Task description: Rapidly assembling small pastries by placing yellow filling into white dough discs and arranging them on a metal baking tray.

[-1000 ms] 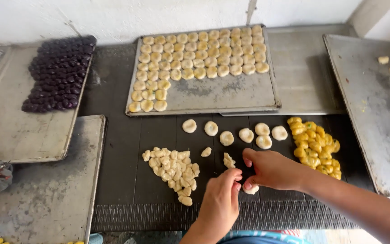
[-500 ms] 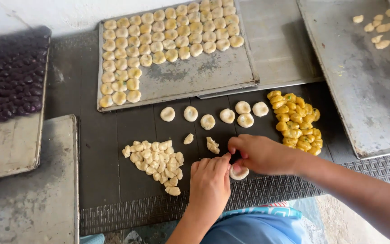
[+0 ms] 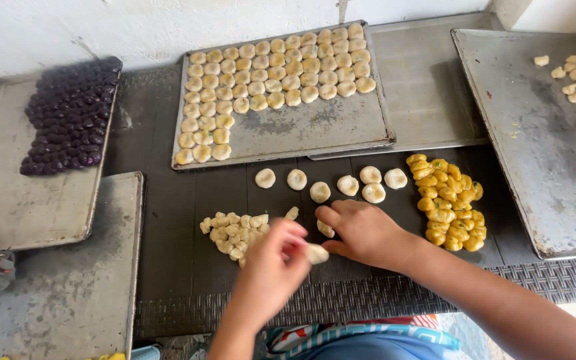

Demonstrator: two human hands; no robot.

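Your left hand (image 3: 271, 267) and right hand (image 3: 361, 233) meet over the dark mat (image 3: 168, 220), near centre, fingers closed together on one pale dough piece (image 3: 316, 253). It looks soft, light and easily dented, so pinch it gently at its edges. Filling lumps (image 3: 235, 230) lie left, yellow pieces (image 3: 448, 203) right.

place: small bakery | evidence: metal baking trays (image 3: 315, 130), rows of dough rounds (image 3: 275, 73), dough pieces (image 3: 235, 230)
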